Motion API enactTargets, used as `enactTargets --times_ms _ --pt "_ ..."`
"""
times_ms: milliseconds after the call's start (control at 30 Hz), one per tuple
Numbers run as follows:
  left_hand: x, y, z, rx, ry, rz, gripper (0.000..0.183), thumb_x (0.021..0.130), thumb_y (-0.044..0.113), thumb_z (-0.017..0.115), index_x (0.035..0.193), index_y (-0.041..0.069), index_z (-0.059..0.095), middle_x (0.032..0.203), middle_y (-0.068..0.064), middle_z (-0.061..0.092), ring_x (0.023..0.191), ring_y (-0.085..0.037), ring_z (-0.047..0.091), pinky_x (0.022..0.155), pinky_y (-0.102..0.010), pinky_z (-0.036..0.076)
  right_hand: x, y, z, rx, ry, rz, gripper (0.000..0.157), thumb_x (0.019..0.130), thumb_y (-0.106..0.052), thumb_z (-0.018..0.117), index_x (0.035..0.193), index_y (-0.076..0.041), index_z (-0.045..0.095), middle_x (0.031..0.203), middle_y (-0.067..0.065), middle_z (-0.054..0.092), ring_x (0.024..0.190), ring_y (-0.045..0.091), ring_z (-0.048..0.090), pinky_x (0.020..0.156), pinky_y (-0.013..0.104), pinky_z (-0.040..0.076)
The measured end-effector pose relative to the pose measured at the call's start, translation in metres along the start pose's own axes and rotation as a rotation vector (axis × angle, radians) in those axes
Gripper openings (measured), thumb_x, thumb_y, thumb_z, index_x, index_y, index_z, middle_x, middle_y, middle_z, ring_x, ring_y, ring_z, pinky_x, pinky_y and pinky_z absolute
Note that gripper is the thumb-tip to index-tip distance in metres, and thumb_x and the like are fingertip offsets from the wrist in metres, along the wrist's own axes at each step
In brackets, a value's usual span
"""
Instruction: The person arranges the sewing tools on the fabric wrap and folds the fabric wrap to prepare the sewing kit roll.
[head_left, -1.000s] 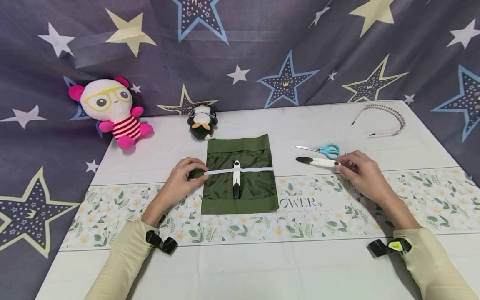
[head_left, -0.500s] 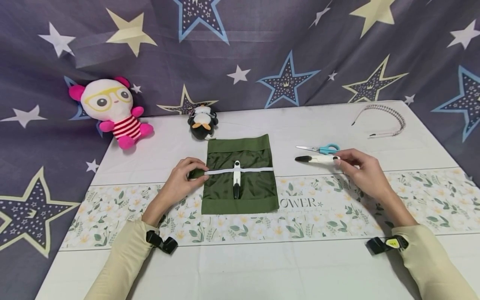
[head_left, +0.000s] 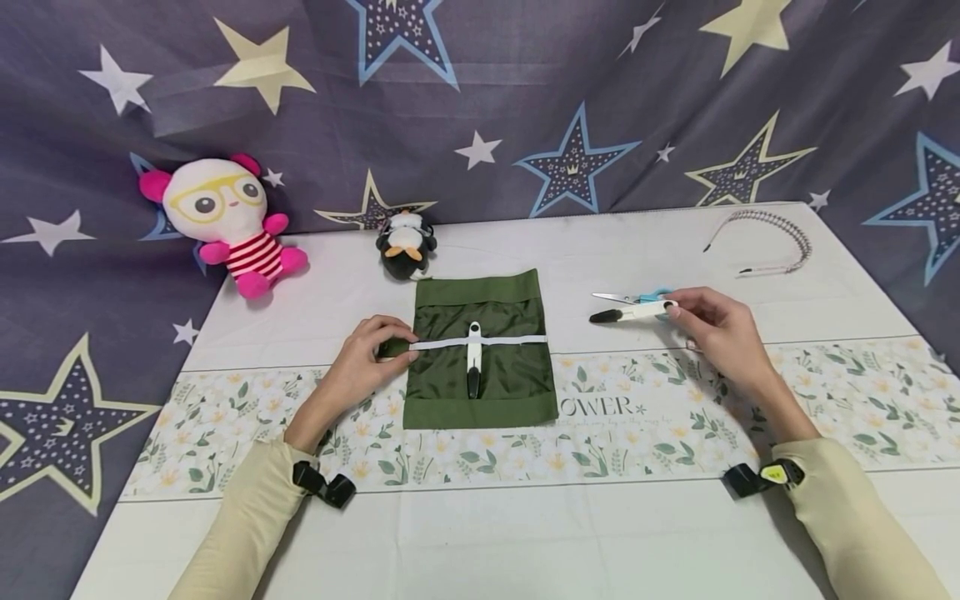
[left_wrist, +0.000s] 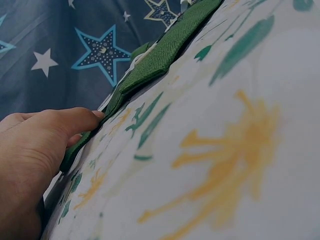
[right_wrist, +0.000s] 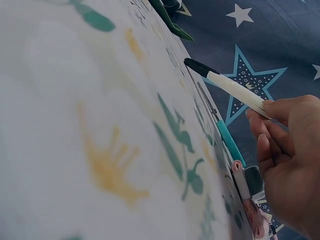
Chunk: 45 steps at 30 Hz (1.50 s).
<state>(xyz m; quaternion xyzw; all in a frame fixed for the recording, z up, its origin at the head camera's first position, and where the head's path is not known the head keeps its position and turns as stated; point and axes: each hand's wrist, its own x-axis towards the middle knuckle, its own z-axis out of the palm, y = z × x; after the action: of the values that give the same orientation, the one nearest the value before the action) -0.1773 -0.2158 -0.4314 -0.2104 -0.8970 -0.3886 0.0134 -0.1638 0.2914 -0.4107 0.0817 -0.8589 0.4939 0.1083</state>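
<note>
A green cloth (head_left: 517,383) lies flat in the middle of the table, crossed by a white elastic band (head_left: 442,342). Under the band sits a white marker pen (head_left: 474,354), its black cap toward the near side. At the cloth's left edge my left hand (head_left: 358,358) pinches the green fabric beside the band's end; the left wrist view shows thumb and finger on the green edge (left_wrist: 150,70). My right hand (head_left: 723,337) pinches the white end of a second marker pen (head_left: 637,312), raised off the table, black cap pointing left and tilted down.
Blue-handled scissors (head_left: 622,297) lie just behind the held pen, partly covered. A hairband (head_left: 806,242) is at the back right. A penguin toy (head_left: 405,246) and a pink-eared panda plush (head_left: 251,250) sit at the back left. Small pinkish items (right_wrist: 255,217) show below the right hand.
My right hand has lifted the second marker pen from the table, its held end rising and now overlapping the scissors' handles. The left hand and the green cloth stay in place.
</note>
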Motion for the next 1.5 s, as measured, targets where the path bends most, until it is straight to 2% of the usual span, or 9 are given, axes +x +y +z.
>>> enactTargets --times_ms 200,333,500,767,933,1167,1500 --pt "0.0 -0.001 0.0 -0.001 -0.001 -0.003 0.024 0.098 0.025 0.076 0.118 0.013 0.075 0.133 -0.007 0.059 0.129 -0.031 0.048 0.106 -0.058 0.039 0.007 0.0 0.004 0.051 0.018 0.006 0.025 0.103 -0.01 0.066 0.124 0.004 0.068 0.097 0.016 0.068 0.065 0.018 0.052 0.048 0.021 0.041" --pt "-0.001 0.0 -0.001 -0.006 0.001 -0.007 0.024 0.098 0.025 0.076 0.118 0.013 0.076 0.133 -0.007 0.059 0.128 -0.03 0.048 0.105 -0.057 0.04 0.012 0.0 0.007 0.068 0.036 -0.01 0.026 0.103 -0.005 0.065 0.124 0.01 0.066 0.097 0.018 0.067 0.068 0.017 0.054 0.051 0.02 0.041" --pt "0.0 0.0 -0.001 -0.004 -0.002 -0.005 0.024 0.098 0.025 0.076 0.118 0.013 0.075 0.134 -0.007 0.059 0.128 -0.031 0.048 0.106 -0.057 0.039 0.015 0.002 0.009 0.077 0.055 -0.02 0.025 0.103 -0.009 0.066 0.124 0.006 0.068 0.097 0.016 0.067 0.075 0.02 0.058 0.057 0.02 0.041" --pt "0.0 0.0 0.0 0.003 -0.003 -0.01 0.024 0.098 0.025 0.076 0.119 0.013 0.075 0.134 -0.007 0.058 0.129 -0.031 0.047 0.107 -0.058 0.038 0.02 -0.003 0.013 0.122 0.06 -0.018 0.028 0.103 -0.015 0.067 0.124 0.004 0.069 0.1 0.009 0.069 0.088 0.019 0.064 0.073 0.019 0.049" --pt "0.0 0.0 -0.001 0.002 -0.004 -0.012 0.024 0.098 0.025 0.076 0.119 0.013 0.075 0.134 -0.007 0.058 0.129 -0.03 0.047 0.107 -0.057 0.038 0.024 -0.005 0.016 0.141 0.061 -0.034 0.028 0.103 -0.012 0.067 0.124 0.005 0.068 0.1 0.005 0.069 0.089 0.019 0.063 0.076 0.02 0.05" --pt "0.0 0.001 -0.001 0.002 -0.002 -0.004 0.024 0.098 0.024 0.075 0.119 0.012 0.075 0.133 -0.007 0.058 0.128 -0.03 0.048 0.107 -0.057 0.038 0.033 -0.004 0.019 0.181 0.035 -0.058 0.026 0.103 -0.004 0.064 0.125 0.011 0.066 0.1 0.012 0.068 0.089 0.017 0.065 0.076 0.019 0.051" --pt "0.0 0.001 -0.002 -0.008 -0.006 -0.012 0.024 0.098 0.025 0.075 0.119 0.013 0.075 0.133 -0.006 0.058 0.128 -0.029 0.048 0.107 -0.056 0.038 0.042 -0.015 0.03 0.281 0.017 -0.048 0.025 0.102 -0.006 0.066 0.122 0.01 0.068 0.097 -0.001 0.072 0.09 0.014 0.069 0.079 0.021 0.055"
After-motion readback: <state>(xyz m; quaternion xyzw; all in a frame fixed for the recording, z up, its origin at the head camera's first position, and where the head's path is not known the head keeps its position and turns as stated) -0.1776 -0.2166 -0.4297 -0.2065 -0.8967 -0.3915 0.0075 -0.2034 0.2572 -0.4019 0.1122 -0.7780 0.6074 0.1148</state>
